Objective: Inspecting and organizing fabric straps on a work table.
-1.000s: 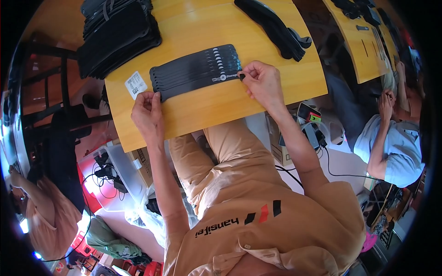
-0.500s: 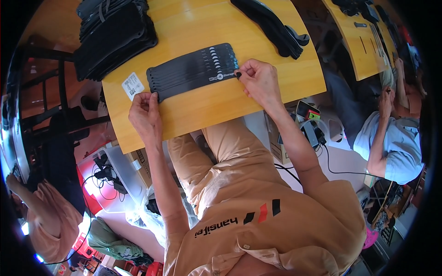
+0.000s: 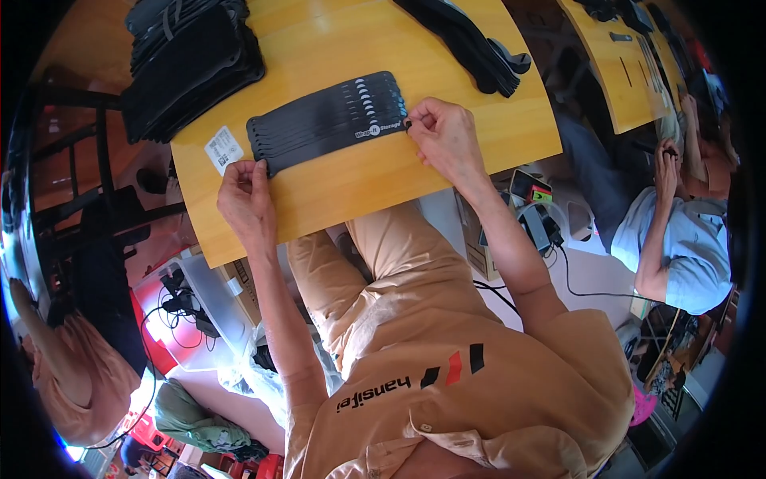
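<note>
A fanned row of flat black straps [image 3: 319, 120] lies on the yellow wooden table, overlapping, with pale printing near their right ends. My left hand [image 3: 246, 203] pinches the nearest strap at its left end, thumb against forefinger. At the opposite end my right hand [image 3: 447, 142] is closed in a pinch on the tip of that same strap; a bit of black shows at the fingertips. Just beyond my left hand a white printed label [image 3: 223, 150] rests flat on the table.
A tall pile of black straps [image 3: 191, 80] stands at the far left of the table [image 3: 335, 195]. Another black bundle [image 3: 459, 44] lies at the far right. Below the table are a clear plastic bin [image 3: 227, 319] and cables. Other people sit on both sides.
The whole view has shifted slightly. Both hands keep their pinch on the strap's ends, and the row of straps looks the same.
</note>
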Motion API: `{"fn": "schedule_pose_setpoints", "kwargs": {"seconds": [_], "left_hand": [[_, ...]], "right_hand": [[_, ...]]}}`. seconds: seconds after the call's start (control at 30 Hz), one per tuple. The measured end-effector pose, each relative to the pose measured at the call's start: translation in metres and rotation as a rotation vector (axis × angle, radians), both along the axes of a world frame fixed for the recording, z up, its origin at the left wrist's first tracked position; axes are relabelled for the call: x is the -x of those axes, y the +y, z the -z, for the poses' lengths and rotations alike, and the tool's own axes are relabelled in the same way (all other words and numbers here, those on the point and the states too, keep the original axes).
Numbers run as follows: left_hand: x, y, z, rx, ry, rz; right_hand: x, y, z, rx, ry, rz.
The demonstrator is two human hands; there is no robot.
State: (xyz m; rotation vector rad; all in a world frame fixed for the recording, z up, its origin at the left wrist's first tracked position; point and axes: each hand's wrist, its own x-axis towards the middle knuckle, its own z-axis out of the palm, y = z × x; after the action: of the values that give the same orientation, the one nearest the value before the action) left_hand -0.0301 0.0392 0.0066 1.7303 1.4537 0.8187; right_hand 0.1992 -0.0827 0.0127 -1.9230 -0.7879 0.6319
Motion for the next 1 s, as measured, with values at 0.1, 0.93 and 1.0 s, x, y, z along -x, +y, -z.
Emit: {"fn": "schedule_pose_setpoints", "kwargs": {"seconds": [0.1, 0.93, 1.0], "left_hand": [[-0.001, 0.000, -0.002, -0.003, 0.008, 0.002], [0.000, 0.002, -0.007, -0.020, 0.106, -0.013], [0.003, 0.006, -0.003, -0.018, 0.040, -0.006]], "right_hand": [[0.001, 0.001, -0.001, 0.010, 0.015, 0.002], [0.003, 0.009, -0.005, 0.118, -0.136, 0.001], [0.004, 0.009, -0.003, 0.094, -0.236, -0.023]]}}
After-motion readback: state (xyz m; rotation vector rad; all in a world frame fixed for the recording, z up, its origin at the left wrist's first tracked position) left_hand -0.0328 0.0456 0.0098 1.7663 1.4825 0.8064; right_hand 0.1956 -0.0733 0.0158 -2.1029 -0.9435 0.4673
